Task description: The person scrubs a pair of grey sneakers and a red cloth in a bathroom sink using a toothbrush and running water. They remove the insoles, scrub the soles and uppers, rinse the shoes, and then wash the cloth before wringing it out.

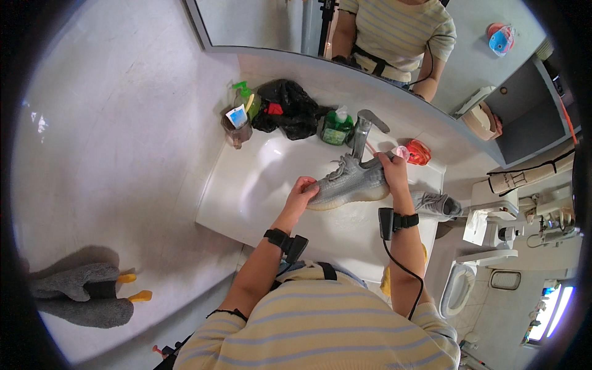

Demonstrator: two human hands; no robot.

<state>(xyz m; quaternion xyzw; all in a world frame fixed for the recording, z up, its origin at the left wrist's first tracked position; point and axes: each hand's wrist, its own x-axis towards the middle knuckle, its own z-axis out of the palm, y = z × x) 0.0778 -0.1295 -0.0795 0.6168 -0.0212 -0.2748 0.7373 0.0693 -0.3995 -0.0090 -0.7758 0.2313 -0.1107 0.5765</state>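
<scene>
While the left hand point(302, 192) holds the toe and the right hand point(394, 168) grips the heel end, a grey lace-up shoe point(350, 184) is held above the white sink point(237, 209), just right of the middle of the frame. Its toe points left and its pale sole edge faces the bottom of the frame. The left hand is partly closed, thumb and fingers around the tip; the right is closed at the heel collar (some of its fingers are hidden, so I cannot tell how far inside they reach).

To hold the shoe well, I'd say, keep one hand at each end, so the soft upper doesn't sag or twist. A light touch at the toe should do, with the firmer grip at the heel. Mind the tap point(362, 132) right behind the collar, as a careless turn could knock it; whether they touch now, I cannot tell. The loose laces are best kept clear of the fingers.

A second grey shoe point(439, 203) lies by the sink's right side. As for writing, the green pump bottle point(337, 128) at upper centre has a label too small to read, and so does the white and blue tube point(236, 116) at upper left. No lettering is readable on the held shoe.
</scene>
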